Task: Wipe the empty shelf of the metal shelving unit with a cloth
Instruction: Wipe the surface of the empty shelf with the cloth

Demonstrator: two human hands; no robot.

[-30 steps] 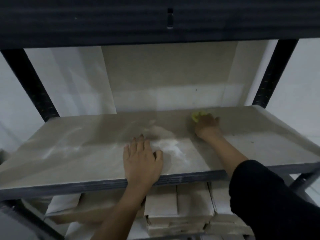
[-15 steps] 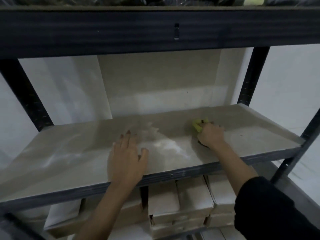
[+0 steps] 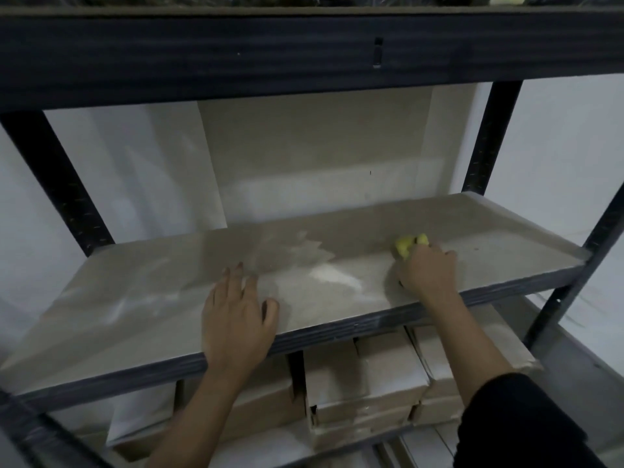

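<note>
Cardboard boxes (image 3: 364,380) fill the lower level at about 6 o'clock, packed side by side and stacked, all shut, so their contents cannot be told; one carton (image 3: 256,407) at 7 o'clock lies partly behind the left forearm. Above them the empty shelf (image 3: 141,298) is a pale beige board in a dark metal frame, streaked with whitish dusty smears near its middle. White wall shows behind, with a beige panel (image 3: 314,143) leaning at 12 o'clock between black uprights. The right hand (image 3: 426,271), at 3 o'clock on the shelf, has its fingers closed on a yellow cloth (image 3: 410,245) (only a bunched corner shows past the knuckles), pressed to the board. The left hand (image 3: 236,315) lies flat at the front edge, fingers spread and holding nothing. A black sleeve (image 3: 520,423) covers the right upper arm at 5 o'clock. Items on the top level are cut off and too dark to identify
</note>
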